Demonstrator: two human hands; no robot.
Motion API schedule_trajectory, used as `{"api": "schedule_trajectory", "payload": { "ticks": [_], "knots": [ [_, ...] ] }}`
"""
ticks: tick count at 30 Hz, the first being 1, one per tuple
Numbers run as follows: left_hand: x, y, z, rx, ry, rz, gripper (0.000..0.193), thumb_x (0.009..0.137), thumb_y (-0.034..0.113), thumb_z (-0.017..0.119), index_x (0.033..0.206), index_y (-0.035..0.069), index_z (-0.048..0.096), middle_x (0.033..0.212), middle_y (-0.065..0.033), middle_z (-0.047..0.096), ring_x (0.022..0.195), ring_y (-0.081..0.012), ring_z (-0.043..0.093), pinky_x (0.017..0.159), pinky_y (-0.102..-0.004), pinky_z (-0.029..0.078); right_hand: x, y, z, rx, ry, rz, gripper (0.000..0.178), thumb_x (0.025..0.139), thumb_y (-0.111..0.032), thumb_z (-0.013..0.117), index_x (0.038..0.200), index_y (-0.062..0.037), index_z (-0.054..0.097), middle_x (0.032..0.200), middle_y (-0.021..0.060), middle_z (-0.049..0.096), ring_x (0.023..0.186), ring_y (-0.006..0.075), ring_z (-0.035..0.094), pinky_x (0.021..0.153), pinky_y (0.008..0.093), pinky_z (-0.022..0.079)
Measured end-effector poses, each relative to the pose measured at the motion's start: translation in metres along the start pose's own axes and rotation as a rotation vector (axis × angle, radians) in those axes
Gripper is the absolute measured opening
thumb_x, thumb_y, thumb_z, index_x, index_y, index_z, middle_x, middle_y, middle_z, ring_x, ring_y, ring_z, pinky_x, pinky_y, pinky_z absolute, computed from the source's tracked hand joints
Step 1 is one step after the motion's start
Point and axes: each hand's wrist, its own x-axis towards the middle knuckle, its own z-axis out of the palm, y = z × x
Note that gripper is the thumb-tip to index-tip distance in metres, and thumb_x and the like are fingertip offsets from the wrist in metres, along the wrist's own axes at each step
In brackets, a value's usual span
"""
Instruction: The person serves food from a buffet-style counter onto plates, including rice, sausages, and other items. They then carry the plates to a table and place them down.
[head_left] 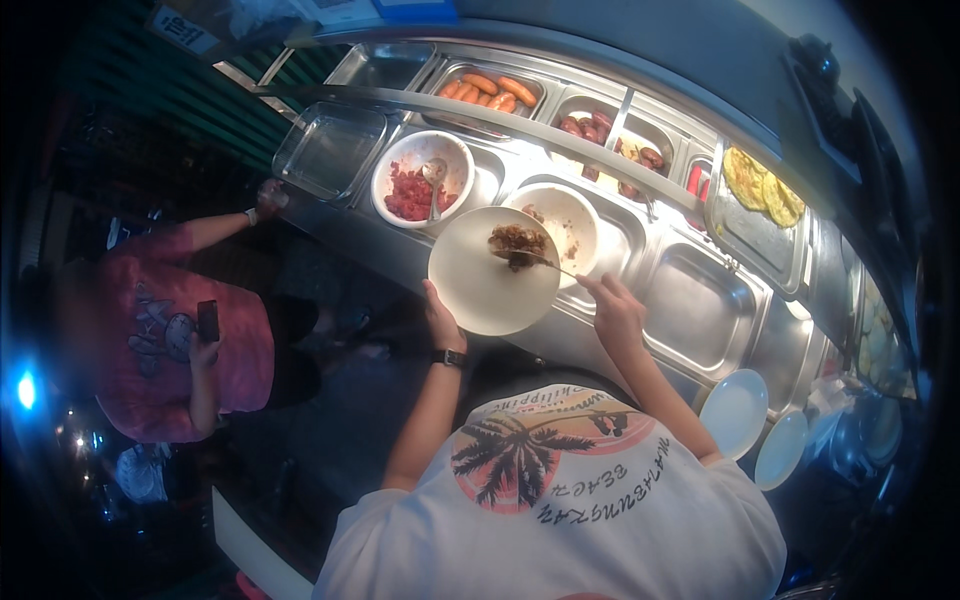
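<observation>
Because loose brown food [518, 238] lies on it, the white plate [480, 292] is held face up in the head view, apparently so that nothing slides off. Its near left rim is grasped by the left hand [443, 318]; how far the plate is supported from underneath is hidden. The thin handle of a metal spoon [562, 269] is gripped in the right hand [617, 308], just beside the plate's right edge, and by this hold the spoon's head can be laid at the food without the fingers being brought over it. How much of the food is borne by the spoon cannot be told. Just beyond the plate, and partly covered by it from this viewpoint, a white bowl [583, 222] with similar brown bits is placed, and by such nearness spills would probably be limited. To its left, red chopped food [405, 195] is contained in another white bowl [462, 150], where a second spoon [434, 178] is rested, presumably so that the two foods are not mixed. Farther back on the metal tabletop [395, 240], sausages [485, 92] and yellow round pieces [750, 185] are set out in separate trays, seemingly by kind. At the right, more plates [735, 412] are placed near the right arm. At the left, a phone [207, 322] is held by another person [240, 345], well apart.
</observation>
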Motion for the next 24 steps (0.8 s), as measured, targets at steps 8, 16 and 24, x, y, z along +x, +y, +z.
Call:
{"api": "schedule_trajectory", "payload": {
  "ticks": [8,16,24],
  "knots": [
    [-0.001,0.001,-0.016,0.071,-0.05,0.018,0.055,0.097,0.044,0.033,0.121,-0.002,0.049,0.119,-0.0096,0.055,0.109,-0.0182,0.052,0.091,-0.0286,0.041,0.019,0.0,0.007,0.107,0.016,0.057,0.027,0.08,-0.001,0.055,0.101,-0.0149,0.067,0.079,0.0071,0.055,0.067,0.0264,0.058,0.059,0.0353,0.044],
    [0.003,-0.008,-0.041,-0.002,-0.024,0.001,0.057,0.097,0.046,0.033,0.123,-0.002,0.049,0.122,-0.0089,0.053,0.111,-0.0182,0.051,0.093,-0.0296,0.04,0.026,0.005,0.025,0.196,-0.048,0.113,0.027,0.08,-0.004,0.056,0.102,-0.0182,0.066,0.082,0.004,0.057,0.075,0.0253,0.06,0.062,0.0364,0.045],
    [0.003,0.006,-0.076,0.111,0.036,-0.015,0.062,0.094,0.052,0.036,0.126,0.0,0.045,0.124,-0.0106,0.052,0.113,-0.0204,0.051,0.094,-0.0305,0.041,0.075,0.092,0.062,-0.071,-0.007,0.243,0.025,0.081,-0.006,0.056,0.099,-0.0202,0.065,0.09,0.0022,0.056,0.077,0.0261,0.06,0.065,0.037,0.046]
  ]
}}
